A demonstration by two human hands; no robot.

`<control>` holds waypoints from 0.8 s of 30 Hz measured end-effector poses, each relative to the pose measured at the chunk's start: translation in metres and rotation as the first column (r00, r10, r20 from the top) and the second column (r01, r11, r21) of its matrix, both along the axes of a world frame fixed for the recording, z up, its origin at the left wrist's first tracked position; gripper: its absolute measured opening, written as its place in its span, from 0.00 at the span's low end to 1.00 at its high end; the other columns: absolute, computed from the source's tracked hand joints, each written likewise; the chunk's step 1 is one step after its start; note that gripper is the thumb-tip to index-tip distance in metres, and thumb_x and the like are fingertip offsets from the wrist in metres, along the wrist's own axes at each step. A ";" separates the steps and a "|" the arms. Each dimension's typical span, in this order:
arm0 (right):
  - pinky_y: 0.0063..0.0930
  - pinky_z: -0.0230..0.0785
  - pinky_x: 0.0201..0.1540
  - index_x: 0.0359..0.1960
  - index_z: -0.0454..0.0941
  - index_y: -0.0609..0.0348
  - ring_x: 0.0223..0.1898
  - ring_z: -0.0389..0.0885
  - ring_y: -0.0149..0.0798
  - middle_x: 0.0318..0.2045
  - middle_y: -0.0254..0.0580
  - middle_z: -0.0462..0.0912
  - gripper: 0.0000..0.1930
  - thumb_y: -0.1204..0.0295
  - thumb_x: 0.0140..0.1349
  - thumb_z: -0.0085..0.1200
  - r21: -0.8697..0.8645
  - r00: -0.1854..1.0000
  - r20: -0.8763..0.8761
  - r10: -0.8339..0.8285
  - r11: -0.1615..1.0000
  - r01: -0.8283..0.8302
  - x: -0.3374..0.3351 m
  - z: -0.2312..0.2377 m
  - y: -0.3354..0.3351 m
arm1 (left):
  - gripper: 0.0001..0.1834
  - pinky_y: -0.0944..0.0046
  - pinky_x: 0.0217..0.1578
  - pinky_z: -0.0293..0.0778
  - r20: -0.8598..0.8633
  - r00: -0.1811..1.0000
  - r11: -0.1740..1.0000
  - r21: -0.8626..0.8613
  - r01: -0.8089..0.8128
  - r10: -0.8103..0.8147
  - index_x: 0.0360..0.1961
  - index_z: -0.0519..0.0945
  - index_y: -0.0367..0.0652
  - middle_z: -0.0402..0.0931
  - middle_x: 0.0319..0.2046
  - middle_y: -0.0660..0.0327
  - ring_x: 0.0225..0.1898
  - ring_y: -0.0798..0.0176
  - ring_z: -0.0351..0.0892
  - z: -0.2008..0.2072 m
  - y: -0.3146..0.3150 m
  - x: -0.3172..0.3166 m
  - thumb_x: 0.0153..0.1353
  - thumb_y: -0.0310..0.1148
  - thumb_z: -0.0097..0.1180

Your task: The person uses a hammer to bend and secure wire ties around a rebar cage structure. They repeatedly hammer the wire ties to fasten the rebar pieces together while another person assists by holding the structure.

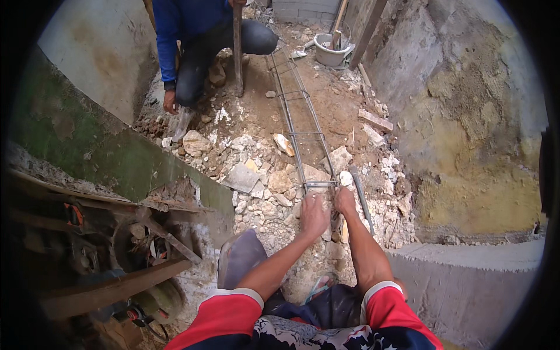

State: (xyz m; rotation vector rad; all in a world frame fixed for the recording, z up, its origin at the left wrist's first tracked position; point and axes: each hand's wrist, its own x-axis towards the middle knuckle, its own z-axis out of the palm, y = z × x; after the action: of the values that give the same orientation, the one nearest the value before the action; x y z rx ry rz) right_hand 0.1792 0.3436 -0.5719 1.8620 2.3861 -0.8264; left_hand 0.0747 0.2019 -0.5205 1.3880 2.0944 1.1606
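A long rebar cage (308, 133), two long bars per visible side joined by several cross ties, lies on dirt and rubble and runs away from me. My left hand (315, 214) is closed round its near left end, just below the closest cross tie. Beside it, my right hand (345, 201) is closed at the near right end; its fingertips are partly hidden. Close to my right hand are a white stone (346, 178) and a dark metal rod (363, 201) lying on the rubble.
A person in a blue top (189, 29) crouches at the far left, one hand on an upright wooden-looking pole (237, 52). A pale bucket (331, 55) with tools stands far right. Walls (466, 128) flank both sides; broken stones (280, 182) cover the ground. Timber and clutter (116, 286) lie lower left.
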 end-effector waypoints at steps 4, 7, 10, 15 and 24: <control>0.57 0.72 0.51 0.43 0.78 0.67 0.48 0.81 0.69 0.42 0.71 0.82 0.22 0.57 0.75 0.42 -0.059 0.996 0.018 -0.083 0.995 0.084 -0.018 0.009 -0.009 | 0.31 0.43 0.60 0.66 0.125 0.936 0.934 -0.189 -0.304 0.330 0.64 0.65 0.36 0.67 0.58 0.39 0.58 0.38 0.71 -0.063 0.002 -0.031 0.64 0.38 0.59; 0.57 0.71 0.52 0.45 0.77 0.66 0.49 0.81 0.69 0.43 0.72 0.82 0.22 0.57 0.76 0.41 -0.054 0.990 0.006 -0.142 0.988 0.142 -0.005 0.007 -0.008 | 0.29 0.45 0.57 0.70 0.455 0.869 0.936 -0.351 -0.028 0.196 0.65 0.64 0.35 0.78 0.48 0.39 0.51 0.36 0.77 -0.070 0.014 -0.024 0.69 0.40 0.54; 0.57 0.71 0.52 0.47 0.77 0.65 0.48 0.81 0.68 0.42 0.72 0.82 0.21 0.57 0.76 0.41 -0.069 0.993 -0.076 -0.094 0.994 0.089 -0.016 0.013 -0.010 | 0.26 0.47 0.54 0.73 0.872 0.367 0.939 -0.345 -0.013 0.325 0.63 0.65 0.33 0.84 0.34 0.44 0.45 0.37 0.81 -0.080 0.025 -0.035 0.71 0.41 0.50; 0.52 0.72 0.47 0.45 0.78 0.66 0.42 0.81 0.69 0.36 0.69 0.82 0.21 0.57 0.76 0.41 -0.088 0.967 -0.253 0.012 0.996 -0.035 0.002 0.010 -0.020 | 0.18 0.47 0.43 0.76 0.522 0.766 0.922 -0.299 -0.247 0.374 0.51 0.69 0.33 0.84 0.27 0.48 0.36 0.41 0.84 -0.009 0.011 -0.013 0.73 0.39 0.47; 0.40 0.77 0.35 0.33 0.83 0.65 0.25 0.85 0.42 0.25 0.50 0.85 0.17 0.65 0.68 0.47 -0.119 0.952 -0.303 0.046 0.989 -0.085 -0.007 0.003 -0.037 | 0.27 0.46 0.61 0.64 -0.268 0.919 0.723 -0.568 -0.394 0.290 0.57 0.73 0.33 0.74 0.51 0.36 0.61 0.36 0.67 -0.014 -0.080 -0.087 0.61 0.40 0.60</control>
State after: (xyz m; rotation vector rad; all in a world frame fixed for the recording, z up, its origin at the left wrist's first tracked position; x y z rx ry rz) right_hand 0.1718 0.3062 -0.5686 1.7043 2.4675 -1.3093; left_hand -0.0127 0.1219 -0.5348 0.8157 2.5968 0.3800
